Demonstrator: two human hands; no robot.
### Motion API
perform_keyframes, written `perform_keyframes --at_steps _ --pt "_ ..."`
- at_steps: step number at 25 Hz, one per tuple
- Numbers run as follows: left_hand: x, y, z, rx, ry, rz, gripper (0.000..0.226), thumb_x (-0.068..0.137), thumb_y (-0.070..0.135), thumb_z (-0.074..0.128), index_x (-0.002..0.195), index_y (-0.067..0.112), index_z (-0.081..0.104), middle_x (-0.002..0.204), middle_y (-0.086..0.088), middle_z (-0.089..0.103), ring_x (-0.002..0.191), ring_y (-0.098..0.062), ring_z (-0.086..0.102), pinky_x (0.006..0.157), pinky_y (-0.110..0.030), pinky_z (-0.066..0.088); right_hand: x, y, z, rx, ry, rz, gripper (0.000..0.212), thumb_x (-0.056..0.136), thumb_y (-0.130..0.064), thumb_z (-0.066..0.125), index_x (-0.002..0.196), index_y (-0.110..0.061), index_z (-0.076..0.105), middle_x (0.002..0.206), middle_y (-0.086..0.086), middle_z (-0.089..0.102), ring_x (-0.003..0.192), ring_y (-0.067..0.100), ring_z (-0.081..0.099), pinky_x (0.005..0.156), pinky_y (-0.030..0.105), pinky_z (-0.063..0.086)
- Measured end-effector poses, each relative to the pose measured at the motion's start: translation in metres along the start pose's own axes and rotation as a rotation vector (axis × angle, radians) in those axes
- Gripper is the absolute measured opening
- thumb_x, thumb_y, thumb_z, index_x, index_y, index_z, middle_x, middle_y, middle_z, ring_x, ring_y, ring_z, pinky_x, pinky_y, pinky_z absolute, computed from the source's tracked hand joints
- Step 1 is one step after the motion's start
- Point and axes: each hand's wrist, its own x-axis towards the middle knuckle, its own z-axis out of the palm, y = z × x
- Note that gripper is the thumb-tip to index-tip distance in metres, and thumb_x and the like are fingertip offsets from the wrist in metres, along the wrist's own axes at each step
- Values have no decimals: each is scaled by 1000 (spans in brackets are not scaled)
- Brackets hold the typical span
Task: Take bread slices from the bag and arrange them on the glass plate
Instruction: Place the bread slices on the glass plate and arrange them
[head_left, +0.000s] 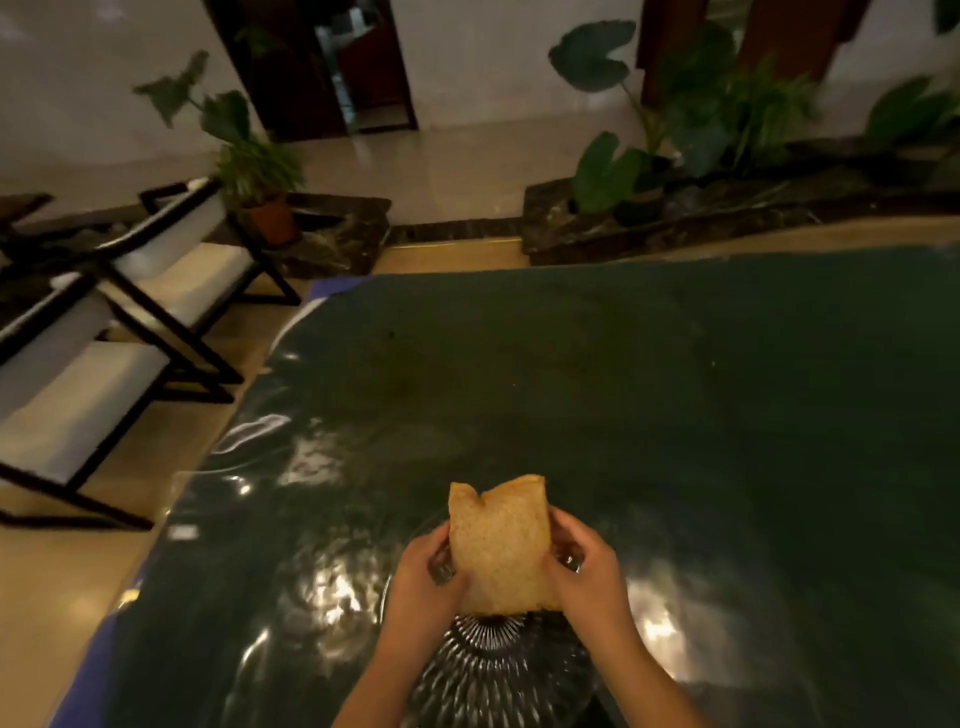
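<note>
A brown bread slice (498, 545) is held up above the table, its top edge dented in the middle. My left hand (423, 577) grips its left side and my right hand (584, 566) grips its right side. Directly below, near the table's front edge, sits the ribbed glass plate (498, 670), partly hidden by my forearms. No bread shows on the visible part of the plate. The bread bag is not in view.
The table (675, 415) has a dark green glossy cover with bright reflections. Two white-cushioned chairs (104, 364) with black frames stand on the floor to the left. Potted plants (260, 171) and a stone planter (675, 218) lie beyond the table's far edge.
</note>
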Motion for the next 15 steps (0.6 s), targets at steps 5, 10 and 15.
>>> perform_keyframes --at_steps 5,10,15 --pt "41 -26 -1 29 -101 17 57 71 -8 61 116 27 57 102 7 57 96 -5 56 74 -14 41 19 12 27 -86 92 38 47 78 -6 61 122 -24 57 110 6 63 98 16 61 87 41 53" --pt "60 -39 8 66 -189 26 51 75 -8 58 121 15 58 109 -7 59 101 -18 59 83 -29 49 34 18 35 -285 105 54 44 81 -12 58 124 -22 54 110 4 63 92 13 61 82 32 54" --pt "63 -40 13 121 -143 57 48 79 -4 59 124 12 56 105 -9 59 92 -19 60 79 -30 51 37 20 37 -384 168 60 38 81 -13 59 119 -19 59 105 5 63 82 11 58 69 21 46"
